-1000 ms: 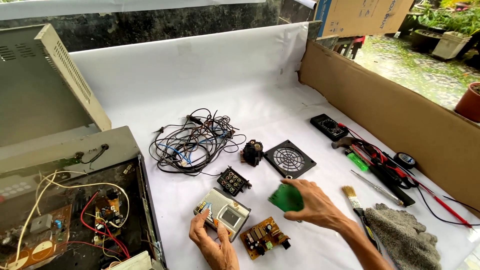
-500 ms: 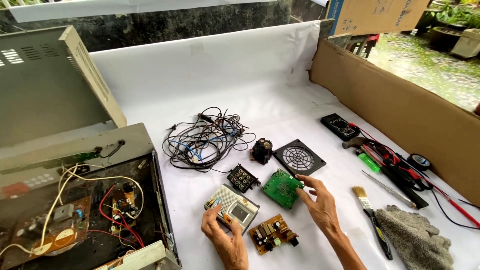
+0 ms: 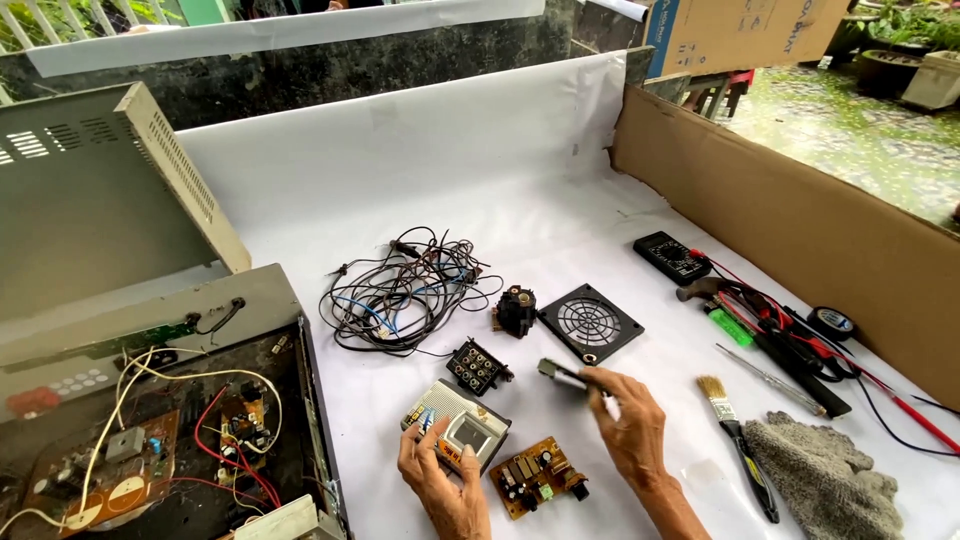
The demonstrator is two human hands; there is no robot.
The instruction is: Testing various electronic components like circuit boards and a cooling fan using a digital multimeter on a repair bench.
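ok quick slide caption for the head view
Left hand steadies a grey metal module while right hand lifts a small board edge-on beside a fan grille.

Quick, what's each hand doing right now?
Left hand: closed on the small silver module, holding it on the table.
Right hand: pinching a small board, seen edge-on and blurred.

- A tangle of wires [image 3: 405, 295] lay mid-bench, beside a black fan grille [image 3: 590, 322].
- A paintbrush [image 3: 735, 440] lay next to a grey rag [image 3: 825, 480].
- A multimeter [image 3: 672, 257] sat near the cardboard wall [image 3: 800, 215] — red leads trailing.
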